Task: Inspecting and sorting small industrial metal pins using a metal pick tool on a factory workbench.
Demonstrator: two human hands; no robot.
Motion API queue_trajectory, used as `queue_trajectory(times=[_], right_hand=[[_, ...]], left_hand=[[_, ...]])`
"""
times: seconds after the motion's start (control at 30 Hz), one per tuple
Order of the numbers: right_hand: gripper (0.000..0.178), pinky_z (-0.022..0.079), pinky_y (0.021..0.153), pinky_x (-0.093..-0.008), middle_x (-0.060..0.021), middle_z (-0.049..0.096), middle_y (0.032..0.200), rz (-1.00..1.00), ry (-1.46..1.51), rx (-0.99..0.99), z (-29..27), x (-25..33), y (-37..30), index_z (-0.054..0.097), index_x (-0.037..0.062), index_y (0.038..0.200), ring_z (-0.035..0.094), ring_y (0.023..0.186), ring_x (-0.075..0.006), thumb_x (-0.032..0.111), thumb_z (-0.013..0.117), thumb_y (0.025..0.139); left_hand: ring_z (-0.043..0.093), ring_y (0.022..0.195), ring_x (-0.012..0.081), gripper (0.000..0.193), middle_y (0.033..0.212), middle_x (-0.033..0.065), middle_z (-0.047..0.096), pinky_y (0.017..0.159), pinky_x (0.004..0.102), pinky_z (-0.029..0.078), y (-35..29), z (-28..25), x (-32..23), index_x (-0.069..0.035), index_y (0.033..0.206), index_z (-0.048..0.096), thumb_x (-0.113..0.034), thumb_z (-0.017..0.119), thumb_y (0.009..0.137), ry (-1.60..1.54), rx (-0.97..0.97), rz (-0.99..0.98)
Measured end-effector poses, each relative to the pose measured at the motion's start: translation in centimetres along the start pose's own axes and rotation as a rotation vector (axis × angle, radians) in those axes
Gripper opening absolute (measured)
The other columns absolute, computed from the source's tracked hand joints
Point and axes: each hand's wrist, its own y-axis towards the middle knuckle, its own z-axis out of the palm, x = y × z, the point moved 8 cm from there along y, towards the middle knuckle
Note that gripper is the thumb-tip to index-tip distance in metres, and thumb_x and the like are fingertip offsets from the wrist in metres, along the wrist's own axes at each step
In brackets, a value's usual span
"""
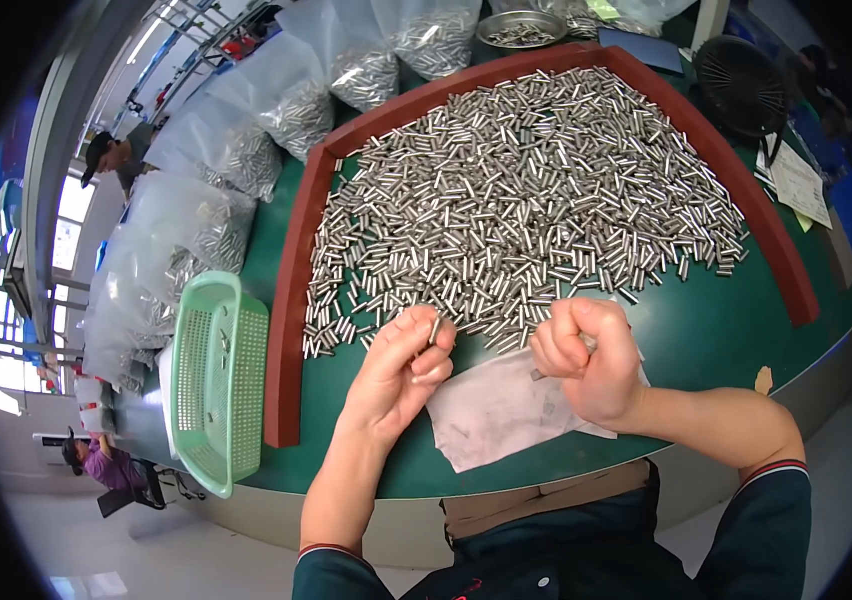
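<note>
My left hand (394, 372) is closed above the near edge of a wide heap of short silver metal pins (516, 200). Between its thumb and forefinger stands one metal pin (435, 330). To the right, my right hand (596, 365) is curled into a fist over a whitish, smudged cloth (491, 420). Something small and grey shows at its curled fingers, too hidden to name for certain. The cloth lies flat on the green tabletop (686, 340), between my forearms.
A dark red raised border (291, 290) encloses the heap on three sides. Left of it stands a light green plastic basket (182, 370) with a few pins inside. Clear bags of pins (296, 115) line the far left. A black fan (741, 85) and papers (796, 180) sit right.
</note>
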Motion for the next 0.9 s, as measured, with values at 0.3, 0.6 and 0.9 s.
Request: queue_trajectory(times=[0.3,0.6,0.9], right_hand=[[0.036,0.018,0.042,-0.0253,0.0013,0.024,0.042,-0.021,0.010,0.006,0.3,-0.1,0.4,0.027,0.0104,0.050,0.018,0.041,-0.0091,0.023,0.032,0.083],[0.037,0.017,0.041,-0.0255,0.0013,0.024,0.041,-0.033,-0.035,-0.008,0.2,0.1,0.3,0.027,0.0113,0.050,0.017,0.040,-0.0093,0.025,0.030,0.084],[0.037,0.018,0.041,-0.0253,0.0008,0.026,0.041,-0.037,-0.043,-0.031,0.1,0.3,0.3,0.029,0.0095,0.049,0.019,0.040,-0.0092,0.022,0.033,0.083]], left_hand=[[0.039,0.048,0.0063,0.022,0.053,-0.0016,0.046,0.044,0.0221,0.031,-1.8,1.2,-5.1,0.001,0.069,0.053,-0.015,0.053,0.084,1.263,-0.276,0.430],[0.052,0.047,0.0260,0.013,0.051,0.0104,0.051,0.046,0.0342,0.038,-2.5,2.1,-3.5,-0.003,0.071,0.053,-0.010,0.064,0.070,1.978,-0.236,0.353],[0.050,0.043,0.0217,0.012,0.049,0.0095,0.050,0.043,0.0307,0.037,-2.5,3.1,-2.4,-0.001,0.068,0.053,-0.008,0.063,0.070,2.108,-0.124,0.337]])
